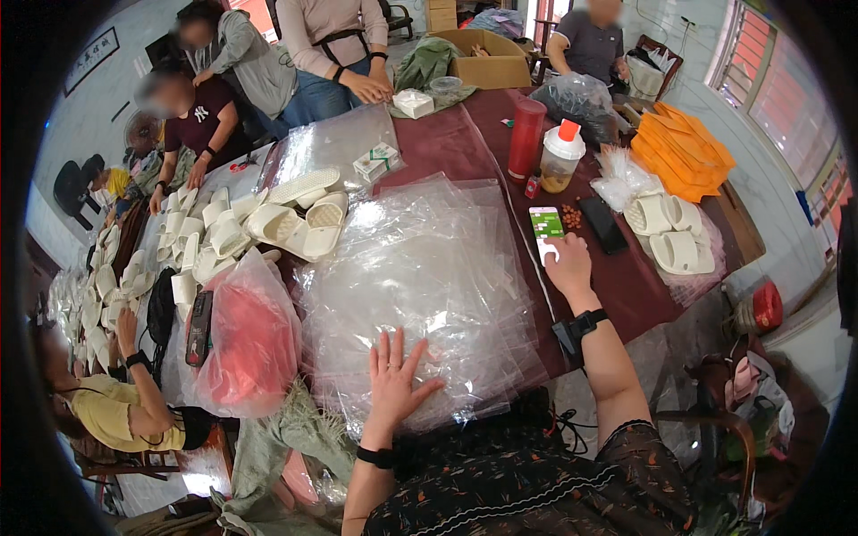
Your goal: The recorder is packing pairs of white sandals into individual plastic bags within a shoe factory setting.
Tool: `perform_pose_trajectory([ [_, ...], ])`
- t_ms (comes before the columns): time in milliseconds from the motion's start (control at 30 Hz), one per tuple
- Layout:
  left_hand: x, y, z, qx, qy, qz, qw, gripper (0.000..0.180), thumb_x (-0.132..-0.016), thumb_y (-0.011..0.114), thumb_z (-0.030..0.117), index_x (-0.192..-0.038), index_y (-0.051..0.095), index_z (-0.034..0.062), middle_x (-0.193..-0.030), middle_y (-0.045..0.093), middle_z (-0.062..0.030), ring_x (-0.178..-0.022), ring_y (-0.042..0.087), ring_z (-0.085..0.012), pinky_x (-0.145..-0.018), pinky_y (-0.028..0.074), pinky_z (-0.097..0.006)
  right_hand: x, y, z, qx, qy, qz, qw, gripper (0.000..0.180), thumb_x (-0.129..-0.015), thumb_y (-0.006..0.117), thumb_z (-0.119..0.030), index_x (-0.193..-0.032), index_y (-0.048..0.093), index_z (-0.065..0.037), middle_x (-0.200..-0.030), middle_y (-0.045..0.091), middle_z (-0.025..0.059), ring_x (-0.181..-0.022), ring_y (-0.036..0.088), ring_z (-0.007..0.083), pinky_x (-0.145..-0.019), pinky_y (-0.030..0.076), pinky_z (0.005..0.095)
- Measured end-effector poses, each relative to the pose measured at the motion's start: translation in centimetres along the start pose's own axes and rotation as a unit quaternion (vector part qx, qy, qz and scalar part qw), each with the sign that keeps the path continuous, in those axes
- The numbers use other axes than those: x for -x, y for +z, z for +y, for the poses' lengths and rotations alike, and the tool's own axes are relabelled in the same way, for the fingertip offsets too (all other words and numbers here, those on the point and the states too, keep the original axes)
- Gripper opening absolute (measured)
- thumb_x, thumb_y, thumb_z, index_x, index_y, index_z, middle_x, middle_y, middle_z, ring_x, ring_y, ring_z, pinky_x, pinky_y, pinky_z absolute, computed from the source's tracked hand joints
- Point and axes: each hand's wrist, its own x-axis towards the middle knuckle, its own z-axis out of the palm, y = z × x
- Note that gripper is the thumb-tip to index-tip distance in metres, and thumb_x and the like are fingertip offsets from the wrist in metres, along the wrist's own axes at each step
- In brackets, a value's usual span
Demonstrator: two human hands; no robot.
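Note:
My left hand [395,386] lies flat with its fingers spread on a stack of clear plastic bags [402,259]. Reaching to the right, my right hand [569,259] has its fingertips on the lower part of a lit smartphone [546,223], which lies flat on the dark red tablecloth [626,290]. Small reddish-brown nuts or beads [571,216] are heaped beside that phone. A second, dark phone [603,224] rests just right of them.
White slippers [299,225] are piled at the left; others [681,252] lie at the right. A pink plastic bag [248,339], a red tumbler [526,138], a plastic cup [561,159] and orange bags [684,152] stand around. Several people are along the far and left sides.

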Motion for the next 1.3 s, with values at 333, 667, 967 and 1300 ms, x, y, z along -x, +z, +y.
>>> perform_pose_trajectory([
  [333, 0.0, -0.2, 0.2, 0.000, -0.005, -0.005, 1.000, 0.080, -0.079, 0.074, 0.057, -0.147, 0.049, 0.0240, -0.164, 0.023, -0.0162, -0.152, 0.015, -0.0401, -0.121, 0.012, -0.056, 1.0, -1.0, 0.4, -0.022, 0.035, 0.009, 0.999, 0.020, -0.082, 0.062, -0.013, -0.099, 0.072, -0.010, -0.094, 0.058, 0.0117, -0.093, 0.056, 0.0332, -0.081, 0.049, 0.0461],
  [667, -0.1, -0.1, 0.2, -0.001, -0.001, 0.002, 1.000, 0.080, -0.078, 0.074, 0.058, -0.147, 0.050, 0.0248, -0.164, 0.023, -0.0144, -0.152, 0.015, -0.0400, -0.121, 0.013, -0.056, 1.0, -0.1, 0.6, -0.029, -0.016, -0.016, 0.999, 0.023, -0.083, 0.061, -0.016, -0.102, 0.072, -0.011, -0.096, 0.058, 0.0137, -0.095, 0.056, 0.0340, -0.083, 0.050, 0.0458],
  [967, -0.1, -0.1, 0.2, -0.003, -0.002, 0.001, 1.000, 0.079, -0.077, 0.075, 0.057, -0.146, 0.051, 0.0259, -0.164, 0.023, -0.0141, -0.152, 0.015, -0.0403, -0.121, 0.013, -0.056, 1.3, 0.0, 1.1, -0.010, -0.011, -0.016, 1.000, 0.021, -0.082, 0.062, -0.015, -0.101, 0.072, -0.013, -0.093, 0.057, 0.0126, -0.094, 0.056, 0.0335, -0.081, 0.050, 0.0463],
  [1300, 0.1, -0.1, 0.2, 0.011, -0.005, 0.010, 1.000, 0.081, -0.075, 0.079, 0.052, -0.146, 0.050, 0.0260, -0.165, 0.022, -0.0138, -0.152, 0.015, -0.0397, -0.121, 0.013, -0.056, 1.3, -1.0, 0.1, -0.038, 0.009, -0.027, 0.999, 0.016, -0.082, 0.063, -0.015, -0.092, 0.074, -0.013, -0.093, 0.058, 0.0119, -0.094, 0.057, 0.0333, -0.081, 0.051, 0.0454],
])
